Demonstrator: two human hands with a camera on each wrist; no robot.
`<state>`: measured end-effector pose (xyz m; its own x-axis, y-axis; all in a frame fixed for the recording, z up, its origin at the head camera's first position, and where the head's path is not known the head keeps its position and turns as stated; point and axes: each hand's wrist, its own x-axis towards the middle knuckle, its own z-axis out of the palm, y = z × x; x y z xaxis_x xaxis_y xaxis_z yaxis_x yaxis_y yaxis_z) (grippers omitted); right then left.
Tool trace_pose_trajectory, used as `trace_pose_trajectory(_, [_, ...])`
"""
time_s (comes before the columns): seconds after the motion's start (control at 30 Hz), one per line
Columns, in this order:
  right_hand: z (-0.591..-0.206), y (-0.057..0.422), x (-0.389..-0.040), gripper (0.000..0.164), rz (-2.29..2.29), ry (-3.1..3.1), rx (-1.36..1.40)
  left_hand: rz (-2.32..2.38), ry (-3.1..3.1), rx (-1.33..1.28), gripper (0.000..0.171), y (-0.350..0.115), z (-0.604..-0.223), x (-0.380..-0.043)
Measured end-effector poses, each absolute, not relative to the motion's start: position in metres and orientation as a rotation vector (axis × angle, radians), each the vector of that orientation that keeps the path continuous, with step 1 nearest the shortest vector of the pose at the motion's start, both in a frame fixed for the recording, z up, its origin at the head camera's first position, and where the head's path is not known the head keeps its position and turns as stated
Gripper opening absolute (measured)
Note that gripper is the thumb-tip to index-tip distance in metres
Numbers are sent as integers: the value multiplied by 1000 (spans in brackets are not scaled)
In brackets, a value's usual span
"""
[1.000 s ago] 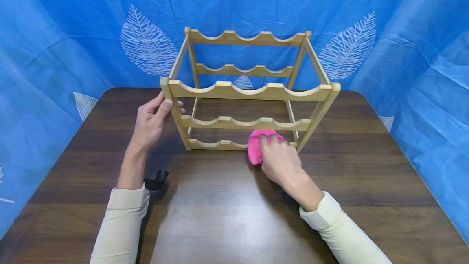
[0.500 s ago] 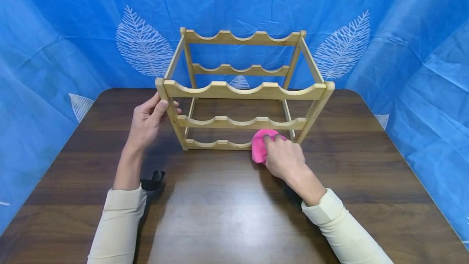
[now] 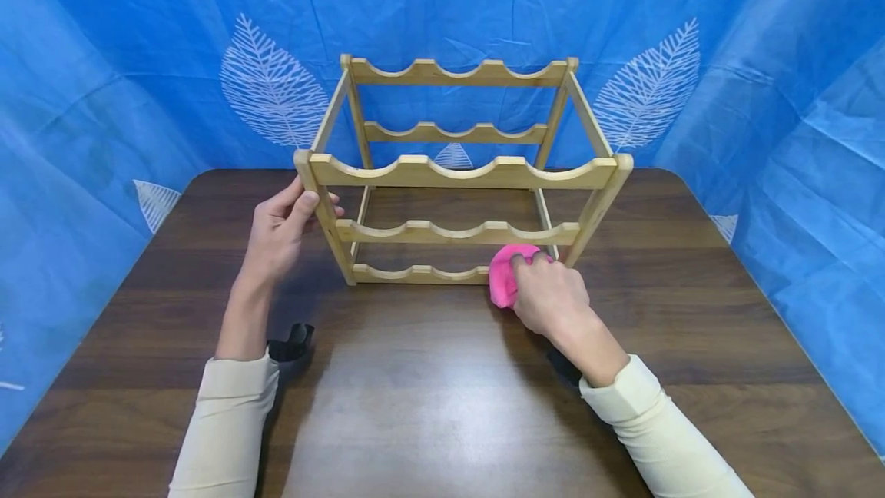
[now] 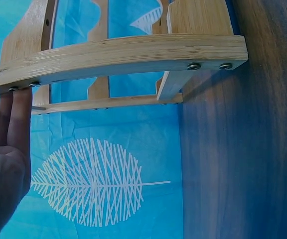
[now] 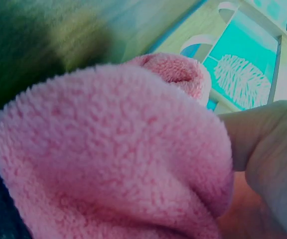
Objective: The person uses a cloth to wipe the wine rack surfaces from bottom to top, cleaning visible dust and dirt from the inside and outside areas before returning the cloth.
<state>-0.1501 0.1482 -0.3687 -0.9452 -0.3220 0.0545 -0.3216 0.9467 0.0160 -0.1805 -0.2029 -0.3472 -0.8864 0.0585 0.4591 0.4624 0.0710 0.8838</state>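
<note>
A pale wooden wine rack [image 3: 456,172] with scalloped rails stands upright on the table in the head view. My left hand [image 3: 275,233] grips its front left post, thumb in front and fingers behind. In the left wrist view the fingers [image 4: 19,119] of that hand reach up to the post [image 4: 133,54], which has dark screws in it. My right hand [image 3: 553,294] holds a bunched pink fluffy cloth [image 3: 505,277] against the right end of the bottom front rail [image 3: 422,275]. The cloth [image 5: 108,144] fills much of the right wrist view and hides part of the hand.
The brown wooden table [image 3: 408,406] extends around the rack on all sides. A blue curtain [image 3: 456,6] with white leaf prints hangs right behind the rack and along both sides. Black straps [image 3: 293,343] sit at both wrists.
My right hand has slid the pink cloth to the right along the bottom front rail, toward the right post. The left hand keeps its grip on the left post.
</note>
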Motion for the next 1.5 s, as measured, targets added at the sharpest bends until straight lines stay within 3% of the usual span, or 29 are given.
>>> trace_pose_trajectory(0.4, [-366, 150, -143, 38, 142, -2860, 674, -1854, -2072, -488, 40, -203, -346, -179])
trace_pose_trajectory(0.57, [-356, 137, -128, 33, 163, -2683, 868, -1872, -2054, -507, 39, -202, -347, -180])
trace_pose_trajectory(0.73, [-345, 120, -117, 47, 238, -2520, 1158, -1858, -2058, -497, 39, -202, -346, -181])
trace_pose_trajectory(0.87, [-349, 102, -119, 45, 217, -2291, 1315, -1833, -2077, -484, 39, -203, -346, -181])
trace_pose_trajectory(1.07, [-359, 79, -136, 36, 23, -1969, 1239, -1811, -2079, -472, 40, -203, -348, -180])
trace_pose_trajectory(1.3, [-367, 70, -144, 33, -45, -2006, 1118, -1840, -2052, -495, 40, -201, -348, -182])
trace_pose_trajectory(1.5, [-371, 72, -142, 38, -71, -2049, 1012, -1834, -2062, -482, 40, -202, -349, -181])
